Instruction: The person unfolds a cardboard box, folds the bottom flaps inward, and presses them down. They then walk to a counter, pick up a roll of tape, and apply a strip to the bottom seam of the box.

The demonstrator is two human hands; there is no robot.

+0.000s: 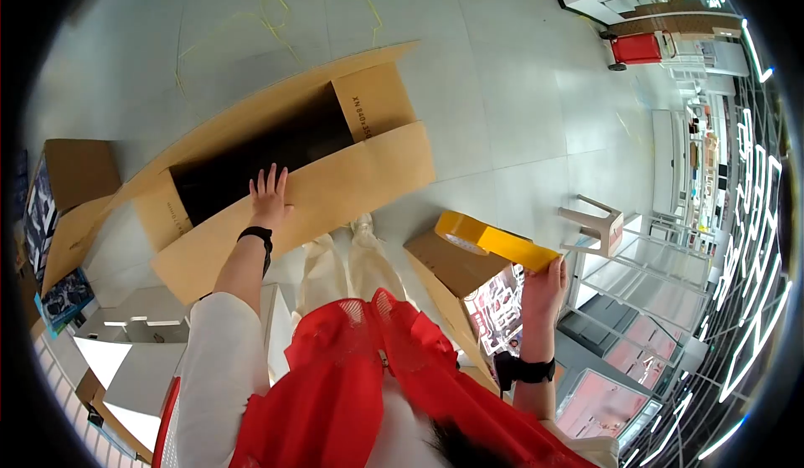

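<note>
A long cardboard box stands on the floor with its top flaps spread and a dark interior. My left hand rests on the near flap, fingers spread, with the fingertips at the edge of the opening. On the right, my right hand grips the end of a yellow tape, a roll with a strip stretched out from it. The tape is in front of a smaller cardboard box and does not touch the long box.
Another open box stands at the left. A beige stool is at the right, near metal racks. A red cart stands at the upper right. Grey tiled floor lies beyond the long box.
</note>
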